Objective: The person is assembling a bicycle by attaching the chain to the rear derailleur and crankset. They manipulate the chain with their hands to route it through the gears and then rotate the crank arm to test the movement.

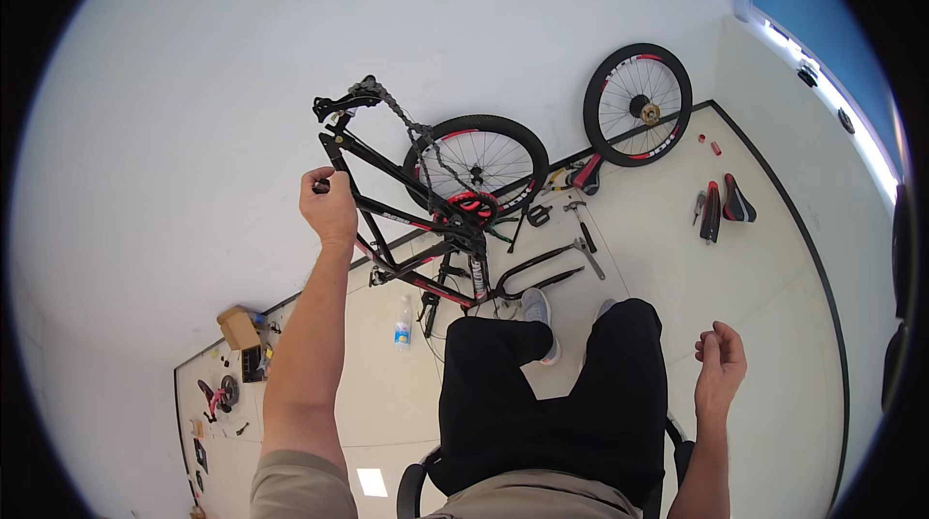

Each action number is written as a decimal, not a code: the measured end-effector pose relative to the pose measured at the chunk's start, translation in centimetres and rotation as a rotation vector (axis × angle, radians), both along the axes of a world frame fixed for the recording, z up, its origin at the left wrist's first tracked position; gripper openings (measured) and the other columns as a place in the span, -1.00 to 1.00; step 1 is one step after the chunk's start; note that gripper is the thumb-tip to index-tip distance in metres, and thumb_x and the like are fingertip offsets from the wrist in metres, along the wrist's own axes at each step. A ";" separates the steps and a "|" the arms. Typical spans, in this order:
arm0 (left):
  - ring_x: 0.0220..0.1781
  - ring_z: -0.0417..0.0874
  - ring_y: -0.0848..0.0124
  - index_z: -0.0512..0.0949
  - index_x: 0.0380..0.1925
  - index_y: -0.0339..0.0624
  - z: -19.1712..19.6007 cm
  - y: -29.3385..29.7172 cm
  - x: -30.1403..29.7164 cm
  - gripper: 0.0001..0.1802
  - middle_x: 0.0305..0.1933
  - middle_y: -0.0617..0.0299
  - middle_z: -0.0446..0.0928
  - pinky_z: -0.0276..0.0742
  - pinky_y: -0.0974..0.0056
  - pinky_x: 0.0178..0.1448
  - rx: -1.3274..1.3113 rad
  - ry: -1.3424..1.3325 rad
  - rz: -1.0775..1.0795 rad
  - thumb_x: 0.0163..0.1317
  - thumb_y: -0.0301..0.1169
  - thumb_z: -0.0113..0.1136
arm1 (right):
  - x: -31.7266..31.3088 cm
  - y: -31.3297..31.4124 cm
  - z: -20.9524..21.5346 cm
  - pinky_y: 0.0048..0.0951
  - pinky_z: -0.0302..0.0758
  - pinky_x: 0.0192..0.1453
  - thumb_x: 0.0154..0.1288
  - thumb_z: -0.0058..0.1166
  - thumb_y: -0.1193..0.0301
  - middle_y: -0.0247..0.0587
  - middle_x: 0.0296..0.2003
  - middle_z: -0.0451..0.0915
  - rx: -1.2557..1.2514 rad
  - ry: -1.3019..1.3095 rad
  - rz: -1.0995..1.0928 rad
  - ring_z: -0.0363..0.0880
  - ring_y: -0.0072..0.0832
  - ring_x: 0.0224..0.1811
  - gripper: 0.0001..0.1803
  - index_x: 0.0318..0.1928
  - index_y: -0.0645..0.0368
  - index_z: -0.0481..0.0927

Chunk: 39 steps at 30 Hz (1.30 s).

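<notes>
My left hand [330,212] is raised and closed around the rear part of a black and red bicycle frame [392,171]. A dark piece shows in the fist; its exact shape is partly hidden. Just above the hand, a rear derailleur [350,101] sits on the frame end, and a loose chain [419,132] droops from it toward the red chainring [474,206]. The frame stands tilted, its lower end near my feet. Out to the right, my right hand [721,369] is in the air beside my knee, fingers loosely curled, with nothing visible in it.
Two wheels, one [527,137] behind the frame and one [602,122] farther right, lean on the wall. A fork [523,263], hammer [586,232], saddle [740,200] and red-black fender [711,214] lie on the floor. A bottle [403,326] stands left; a cardboard box [238,327] sits by the wall.
</notes>
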<state>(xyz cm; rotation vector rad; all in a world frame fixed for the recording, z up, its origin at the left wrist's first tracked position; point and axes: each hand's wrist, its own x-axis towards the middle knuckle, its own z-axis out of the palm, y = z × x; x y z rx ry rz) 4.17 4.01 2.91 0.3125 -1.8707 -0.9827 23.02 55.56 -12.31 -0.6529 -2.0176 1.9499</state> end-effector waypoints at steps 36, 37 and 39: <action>-0.49 0.28 0.62 0.56 -0.34 -0.28 -0.1 0.3 0.0 -0.86 -0.53 0.43 0.35 0.26 0.43 -0.40 -0.012 -0.032 0.033 0.08 -0.47 0.22 | 0.0 0.1 0.0 -0.50 0.54 -0.12 0.42 -0.11 0.60 -0.23 -0.26 0.59 -0.043 0.042 -0.010 0.54 -0.55 -0.24 -0.73 0.07 0.34 0.51; -0.49 0.28 0.62 0.56 -0.34 -0.28 0.0 0.3 0.0 -0.86 -0.53 0.43 0.34 0.26 0.43 -0.40 -0.011 -0.033 0.034 0.08 -0.47 0.22 | 0.0 0.1 0.0 -0.50 0.54 -0.12 0.42 -0.11 0.60 -0.23 -0.26 0.59 -0.047 0.041 -0.010 0.54 -0.55 -0.24 -0.74 0.07 0.34 0.51; -0.50 0.28 0.62 0.56 -0.34 -0.29 0.0 0.4 0.1 -0.85 -0.53 0.43 0.34 0.26 0.43 -0.40 -0.004 -0.028 0.022 0.08 -0.47 0.22 | 0.0 0.1 0.0 -0.50 0.54 -0.12 0.42 -0.11 0.60 -0.23 -0.26 0.59 -0.051 0.044 -0.011 0.54 -0.55 -0.25 -0.74 0.06 0.35 0.51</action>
